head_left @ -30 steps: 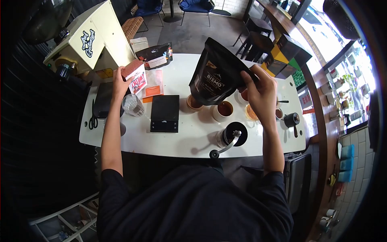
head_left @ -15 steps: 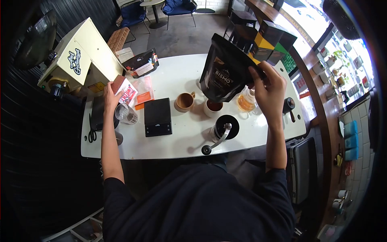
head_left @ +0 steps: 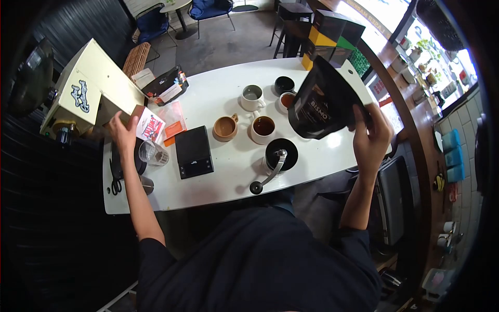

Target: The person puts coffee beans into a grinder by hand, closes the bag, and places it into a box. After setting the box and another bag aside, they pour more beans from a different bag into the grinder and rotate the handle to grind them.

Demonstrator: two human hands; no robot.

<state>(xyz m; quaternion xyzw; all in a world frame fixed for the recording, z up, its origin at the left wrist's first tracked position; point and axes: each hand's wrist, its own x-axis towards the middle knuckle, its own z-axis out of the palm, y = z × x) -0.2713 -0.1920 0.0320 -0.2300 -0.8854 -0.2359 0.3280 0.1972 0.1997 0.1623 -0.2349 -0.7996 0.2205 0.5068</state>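
I counted five cups (head_left: 263, 126), one hand grinder (head_left: 280, 154), one scale (head_left: 193, 152), one black bag (head_left: 322, 101), one glass (head_left: 150, 152).

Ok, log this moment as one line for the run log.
left hand: on red-and-white printed packet | right hand: holds black coffee pouch above white table | black hand grinder: untouched

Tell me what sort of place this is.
Probably a café or coffee bar: cups of coffee on a white table, a hand grinder, a black coffee bag, café chairs behind.
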